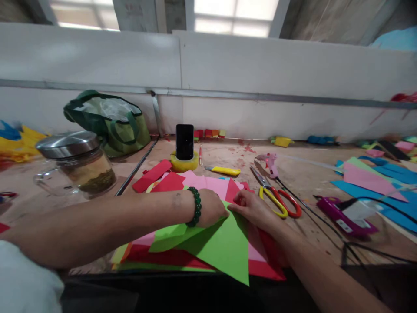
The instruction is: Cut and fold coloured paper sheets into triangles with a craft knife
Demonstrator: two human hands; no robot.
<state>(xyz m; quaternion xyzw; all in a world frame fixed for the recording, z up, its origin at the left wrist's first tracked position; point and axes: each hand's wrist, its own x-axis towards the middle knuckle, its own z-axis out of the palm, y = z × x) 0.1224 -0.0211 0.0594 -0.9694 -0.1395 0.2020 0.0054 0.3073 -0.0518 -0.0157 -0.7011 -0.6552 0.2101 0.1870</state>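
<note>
A bright green sheet of paper [218, 248] lies folded over a stack of red and pink sheets [169, 256], one pointed corner hanging past the table's front edge. My left hand [211, 208], with a green bead bracelet at the wrist, is closed on the sheet's upper edge. Close beside it, my right hand [252, 208] pinches the same edge with thumb and forefinger. Orange-and-yellow-handled scissors [278, 200] rest just right of my right hand. Behind the stack is a yellow utility knife [225, 171].
A phone [184, 141] stands in a yellow tape roll [184, 163]. At the left are a lidded glass tea mug [94, 174] and a green bag [130, 134]. A pink glue gun [271, 164], its cord, a purple power strip [345, 217] and blue sheets [361, 191] occupy the right.
</note>
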